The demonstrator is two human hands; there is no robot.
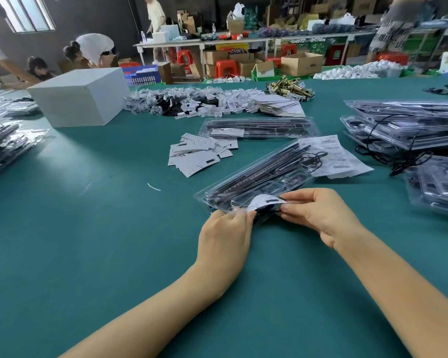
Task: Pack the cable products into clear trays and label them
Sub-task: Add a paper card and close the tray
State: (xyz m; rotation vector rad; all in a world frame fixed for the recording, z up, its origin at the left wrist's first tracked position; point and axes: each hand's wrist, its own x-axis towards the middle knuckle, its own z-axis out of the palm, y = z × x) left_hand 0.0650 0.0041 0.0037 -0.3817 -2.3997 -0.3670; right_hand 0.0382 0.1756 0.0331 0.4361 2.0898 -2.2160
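Seen from the head: left hand (pixel 224 235) and right hand (pixel 318 211) pinching a small white paper label (pixel 263 202) at the near end of a long clear plastic tray (pixel 259 177) on the green counter (pixel 101 228), tray's long axis running far-right.

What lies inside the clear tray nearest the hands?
The clear tray holds a long black strip and a coiled black cable. Both hands and a white label cover its near end, hiding what lies there.
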